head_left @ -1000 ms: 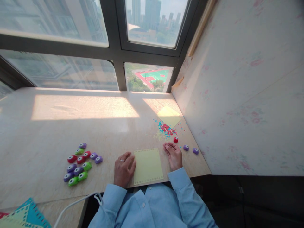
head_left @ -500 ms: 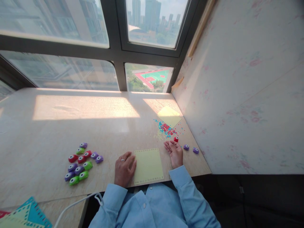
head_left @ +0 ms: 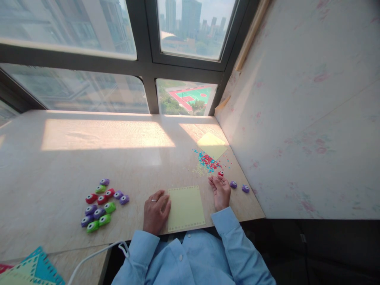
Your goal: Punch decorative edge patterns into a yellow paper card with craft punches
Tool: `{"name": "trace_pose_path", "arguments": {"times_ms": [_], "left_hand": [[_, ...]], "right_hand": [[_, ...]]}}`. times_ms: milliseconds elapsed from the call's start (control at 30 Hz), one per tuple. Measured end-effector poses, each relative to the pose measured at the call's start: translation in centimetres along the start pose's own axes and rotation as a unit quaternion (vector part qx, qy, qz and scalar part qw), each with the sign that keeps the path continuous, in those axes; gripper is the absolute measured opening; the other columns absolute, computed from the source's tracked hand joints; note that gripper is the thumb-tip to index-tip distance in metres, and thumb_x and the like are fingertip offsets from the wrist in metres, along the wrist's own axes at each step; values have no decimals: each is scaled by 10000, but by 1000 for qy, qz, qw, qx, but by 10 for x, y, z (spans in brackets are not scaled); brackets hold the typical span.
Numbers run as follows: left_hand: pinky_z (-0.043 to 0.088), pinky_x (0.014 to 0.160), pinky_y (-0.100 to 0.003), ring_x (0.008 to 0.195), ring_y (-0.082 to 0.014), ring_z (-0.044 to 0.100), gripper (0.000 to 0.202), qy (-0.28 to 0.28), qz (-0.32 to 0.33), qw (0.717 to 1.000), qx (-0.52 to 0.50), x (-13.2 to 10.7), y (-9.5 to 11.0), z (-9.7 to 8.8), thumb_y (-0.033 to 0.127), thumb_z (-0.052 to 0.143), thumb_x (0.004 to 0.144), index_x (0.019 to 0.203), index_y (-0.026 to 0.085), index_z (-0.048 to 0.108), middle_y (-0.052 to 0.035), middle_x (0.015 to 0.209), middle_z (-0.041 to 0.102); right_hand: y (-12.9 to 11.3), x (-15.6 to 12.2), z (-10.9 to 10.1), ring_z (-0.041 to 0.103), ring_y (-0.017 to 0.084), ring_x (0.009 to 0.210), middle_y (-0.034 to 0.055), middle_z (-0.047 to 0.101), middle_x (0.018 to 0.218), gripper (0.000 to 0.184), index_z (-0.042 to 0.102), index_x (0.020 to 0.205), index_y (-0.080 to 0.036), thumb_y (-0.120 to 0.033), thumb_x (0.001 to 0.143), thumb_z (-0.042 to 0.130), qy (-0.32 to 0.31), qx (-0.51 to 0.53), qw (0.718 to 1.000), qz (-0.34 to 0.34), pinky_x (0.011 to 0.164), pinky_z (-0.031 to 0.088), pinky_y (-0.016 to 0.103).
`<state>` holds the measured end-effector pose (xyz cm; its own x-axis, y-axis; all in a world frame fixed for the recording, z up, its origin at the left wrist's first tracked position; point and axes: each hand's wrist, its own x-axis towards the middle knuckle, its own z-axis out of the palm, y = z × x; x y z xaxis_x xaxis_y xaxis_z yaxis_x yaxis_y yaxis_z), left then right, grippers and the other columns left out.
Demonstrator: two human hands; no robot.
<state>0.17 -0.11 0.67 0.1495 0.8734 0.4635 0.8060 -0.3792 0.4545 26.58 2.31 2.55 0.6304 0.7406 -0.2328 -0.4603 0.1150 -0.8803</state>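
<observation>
While the relaxed left hand [head_left: 156, 211] touches the yellow sheet [head_left: 187, 208], the right hand [head_left: 221, 193], grip unclear, seemingly targets the red punch [head_left: 220, 173], needing a pinch.

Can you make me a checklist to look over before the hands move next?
1. Yellow sheet between the hands lies flat on the table: ok.
2. Left hand at that sheet's left edge: ok.
3. Right hand empty: cannot tell.
4. Red punch fully in view: not ok, the right hand covers part.
5. Paper bits piled away from that sheet: ok.
</observation>
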Motion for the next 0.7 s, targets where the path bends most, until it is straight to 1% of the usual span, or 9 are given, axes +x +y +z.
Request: {"name": "trace_pose_path", "arguments": {"times_ms": [167,300,433,600,667,700], "left_hand": [[522,832,-438,974,-267,632,196,1,3,1000,-1,0,0,0,290,540,876,923,205,710,-114,1091,682],[521,827,-440,975,-271,629,181,-4,5,1000,-1,0,0,-1,278,552,872,929,204,708,-114,1098,680],[516,835,-445,980,-272,627,180,-4,0,1000,-1,-1,0,-1,280,551,875,932,208,705,-112,1104,677],[515,836,-447,980,-271,626,178,-5,2,1000,-1,-1,1,-1,281,552,876,934,206,703,-112,1109,675],[516,833,-442,980,-270,625,174,-5,5,1000,0,-1,0,-1,277,555,876,934,206,703,-111,1109,674],[516,831,-441,980,-271,625,174,-4,6,1000,1,-1,0,0,275,556,876,935,205,704,-111,1108,674]], "right_hand": [[1,1,-7,710,192,836,41,724,880,459,582,938,-179,-271,578,851,-6,0,1000,4,848,571,389],[1,0,-9,702,176,783,24,718,843,424,604,922,-181,-253,576,837,-5,-14,1000,10,791,570,356],[0,-3,-7,689,169,762,25,715,834,391,619,905,-178,-263,585,826,-16,-37,999,10,750,556,333],[-3,-6,-6,656,158,794,24,701,835,387,641,881,-168,-230,553,836,-11,-83,996,-42,773,523,311],[-7,-6,-7,638,151,783,22,691,828,402,642,888,-164,-242,549,843,-9,-94,994,-61,734,512,288],[-10,-5,-8,624,144,754,19,683,812,406,642,898,-162,-265,561,844,-9,-100,993,-69,686,500,269]]}}
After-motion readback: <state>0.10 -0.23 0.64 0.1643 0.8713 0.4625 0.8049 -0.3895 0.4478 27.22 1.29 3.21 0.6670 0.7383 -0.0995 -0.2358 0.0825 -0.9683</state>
